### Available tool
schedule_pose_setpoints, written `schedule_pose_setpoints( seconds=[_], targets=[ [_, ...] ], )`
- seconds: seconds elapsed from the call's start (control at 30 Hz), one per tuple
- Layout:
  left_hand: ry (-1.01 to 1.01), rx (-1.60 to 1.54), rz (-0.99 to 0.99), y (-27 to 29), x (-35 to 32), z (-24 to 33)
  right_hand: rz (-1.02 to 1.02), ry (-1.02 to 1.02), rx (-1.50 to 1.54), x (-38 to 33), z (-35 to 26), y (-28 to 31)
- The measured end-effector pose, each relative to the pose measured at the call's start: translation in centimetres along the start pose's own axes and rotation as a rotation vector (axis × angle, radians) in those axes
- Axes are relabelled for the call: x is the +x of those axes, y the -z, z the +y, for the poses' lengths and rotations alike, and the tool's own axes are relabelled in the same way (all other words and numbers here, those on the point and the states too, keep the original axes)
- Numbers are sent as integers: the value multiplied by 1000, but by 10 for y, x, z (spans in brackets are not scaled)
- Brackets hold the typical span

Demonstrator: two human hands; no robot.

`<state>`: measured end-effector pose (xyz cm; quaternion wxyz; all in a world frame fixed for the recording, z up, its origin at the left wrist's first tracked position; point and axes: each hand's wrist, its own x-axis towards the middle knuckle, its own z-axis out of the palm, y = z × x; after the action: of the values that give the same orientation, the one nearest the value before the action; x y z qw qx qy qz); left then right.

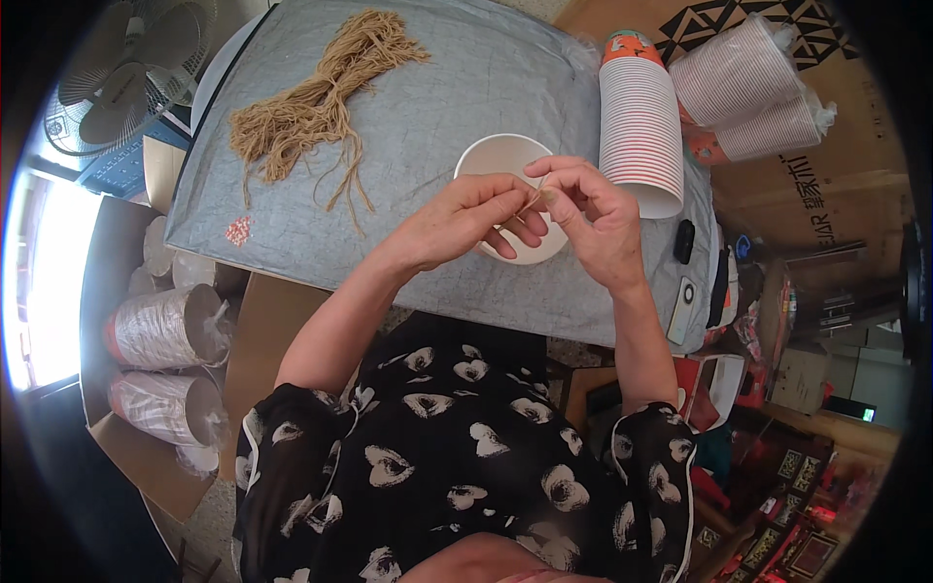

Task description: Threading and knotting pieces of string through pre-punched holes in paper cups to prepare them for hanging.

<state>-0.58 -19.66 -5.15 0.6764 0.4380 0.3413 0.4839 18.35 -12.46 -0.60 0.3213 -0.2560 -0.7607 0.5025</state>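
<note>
Over a white paper bowl (496, 153), my left hand (476, 216) and my right hand (598, 219) meet with their fingertips almost touching. Both pinch a thin strand (531, 204), thumb against forefinger; its full length and any small part at the fingertips are hidden. The other fingers of my left hand hang loosely below. The bowl stands on the grey cloth behind and beneath my hands, partly covered by them. To the far left lies a loose bundle of tan strings (330, 97), some ends trailing toward me.
A long stack of paper bowls (641, 131) lies right of my hands, with wrapped stacks (743, 87) beyond. A small red-and-white heap (238, 230) sits at the grey cloth's (428, 291) left. A black object (684, 241) lies near the right edge. A carton (146, 437) holds more wrapped stacks.
</note>
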Motion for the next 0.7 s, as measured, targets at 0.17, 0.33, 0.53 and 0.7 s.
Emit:
schedule_pose_setpoints(
  seconds=[0.17,0.33,0.53,0.7],
  targets=[
    [-73,59,-11,7,2,-6,-129,-36,4,2,11,8],
    [-96,154,-29,11,14,3,-71,-117,-141,-3,13,15],
    [-76,202,-9,13,21,2,-1,-112,-147,-6,22,20],
    [-16,229,117,15,17,-3,-1,-159,-86,-6,22,17]
  ],
)
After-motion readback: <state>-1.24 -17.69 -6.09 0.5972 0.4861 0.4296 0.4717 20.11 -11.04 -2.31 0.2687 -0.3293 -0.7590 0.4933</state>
